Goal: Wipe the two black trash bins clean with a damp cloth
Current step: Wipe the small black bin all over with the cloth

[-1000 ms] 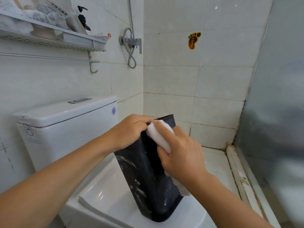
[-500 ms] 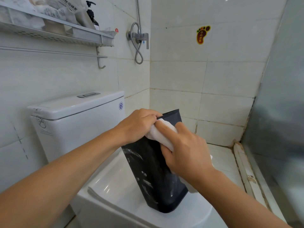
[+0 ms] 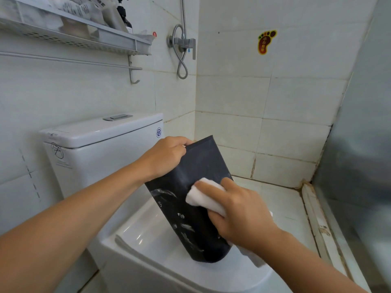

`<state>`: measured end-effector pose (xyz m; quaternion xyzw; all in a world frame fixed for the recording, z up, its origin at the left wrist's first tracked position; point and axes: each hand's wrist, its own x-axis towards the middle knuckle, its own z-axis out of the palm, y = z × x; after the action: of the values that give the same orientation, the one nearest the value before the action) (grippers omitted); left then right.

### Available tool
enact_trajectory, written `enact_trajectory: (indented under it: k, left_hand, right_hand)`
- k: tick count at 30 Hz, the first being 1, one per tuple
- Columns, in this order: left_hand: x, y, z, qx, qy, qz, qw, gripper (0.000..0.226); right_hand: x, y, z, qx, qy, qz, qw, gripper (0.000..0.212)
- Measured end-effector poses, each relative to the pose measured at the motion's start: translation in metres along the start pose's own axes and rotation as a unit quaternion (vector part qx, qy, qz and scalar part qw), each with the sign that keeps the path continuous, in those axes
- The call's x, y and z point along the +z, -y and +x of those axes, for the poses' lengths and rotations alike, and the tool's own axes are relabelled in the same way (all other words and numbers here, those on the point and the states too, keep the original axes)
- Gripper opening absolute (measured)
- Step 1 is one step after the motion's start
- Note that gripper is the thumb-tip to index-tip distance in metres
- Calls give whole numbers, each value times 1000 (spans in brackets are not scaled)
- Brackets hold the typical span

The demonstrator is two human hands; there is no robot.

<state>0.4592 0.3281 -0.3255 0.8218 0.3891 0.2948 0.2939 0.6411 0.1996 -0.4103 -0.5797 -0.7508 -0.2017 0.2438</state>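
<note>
One black trash bin (image 3: 190, 218) stands tilted on the closed toilet lid (image 3: 148, 235), its base on the lid and its rim leaning away from me. White streaks mark its near side. My left hand (image 3: 165, 157) grips the bin's upper rim at the left corner. My right hand (image 3: 237, 212) holds a folded white cloth (image 3: 203, 197) and presses it against the bin's side about halfway down. A tail of the cloth hangs below my right wrist. A second bin is not in view.
The white toilet cistern (image 3: 101, 149) stands behind the bin at the left. Above it a wall shelf (image 3: 84, 37) carries bottles and packets, with a towel rail under it. A shower valve (image 3: 182, 43) and hose hang in the corner. A frosted glass partition (image 3: 364, 144) closes the right side.
My right hand has slid the cloth down from the bin's top rim to the middle of its side. My left hand keeps its grip on the rim.
</note>
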Motion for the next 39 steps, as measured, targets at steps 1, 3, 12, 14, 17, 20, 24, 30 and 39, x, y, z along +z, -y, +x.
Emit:
enact_trajectory:
  k: [1, 3, 12, 14, 17, 20, 24, 30, 39]
  left_hand:
    - [1, -2, 0, 2, 3, 8, 1000, 49]
    - [5, -5, 0, 8, 4, 25, 1000, 56]
    - [-4, 6, 0, -3, -18, 12, 1000, 38]
    - [-5, 10, 2, -14, -24, 8, 1000, 39]
    - [-3, 10, 5, -13, -29, 9, 999, 38]
    - [-3, 11, 6, -16, -42, 17, 999, 38]
    - [-3, 13, 4, -10, -38, 14, 999, 39]
    - [7, -2, 3, 15, -30, 34, 999, 40]
    - [-4, 7, 2, -15, -38, 22, 999, 40]
  right_hand:
    - [-1, 3, 8, 13, -20, 7, 1000, 50]
    - [-2, 10, 22, 31, -67, 26, 997, 50]
    - [-1, -3, 8, -8, 62, 20, 998, 54]
    - [2, -10, -6, 15, 107, 29, 994, 54]
    - [4, -9, -14, 32, 97, 51, 993, 50]
    - [3, -4, -10, 40, 83, 67, 993, 60]
    - [11, 1, 3, 68, 9, 92, 993, 49]
    - [7, 12, 34, 80, -92, 105, 987, 42]
    - [10, -14, -10, -1, 26, 42, 999, 35]
